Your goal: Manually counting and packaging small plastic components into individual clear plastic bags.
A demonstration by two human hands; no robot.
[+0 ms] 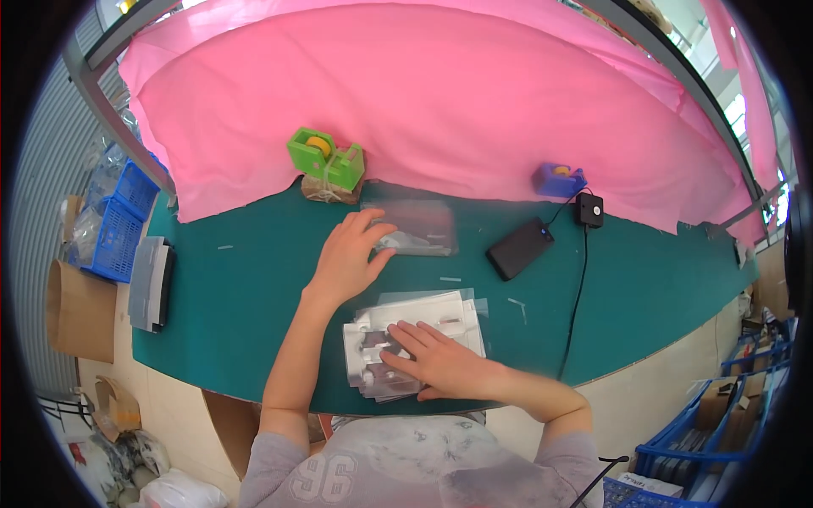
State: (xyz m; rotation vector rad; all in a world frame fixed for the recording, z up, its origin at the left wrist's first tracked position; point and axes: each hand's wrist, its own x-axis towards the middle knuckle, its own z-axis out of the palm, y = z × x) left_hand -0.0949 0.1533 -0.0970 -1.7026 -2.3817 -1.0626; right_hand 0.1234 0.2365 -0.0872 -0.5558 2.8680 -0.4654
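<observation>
My left hand reaches over the table with its fingers spread and slightly curled. Its fingertips are at the left edge of a flat, clear plastic piece, perhaps a sleeve or thin box; whether they touch it is hard to tell. Close to the table's front edge lies a stack of white sheets with cut-outs, with clear plastic sticking out around its edges. My right hand rests on top of this stack, fingers stretched out and gripping nothing. Its palm and fingers cover part of the stack.
A green tape dispenser sits on a brown block at the back, near a pink cloth. Toward the right are a blue tape dispenser, a black power bank and a cabled black box. Grey trays lie at the left edge.
</observation>
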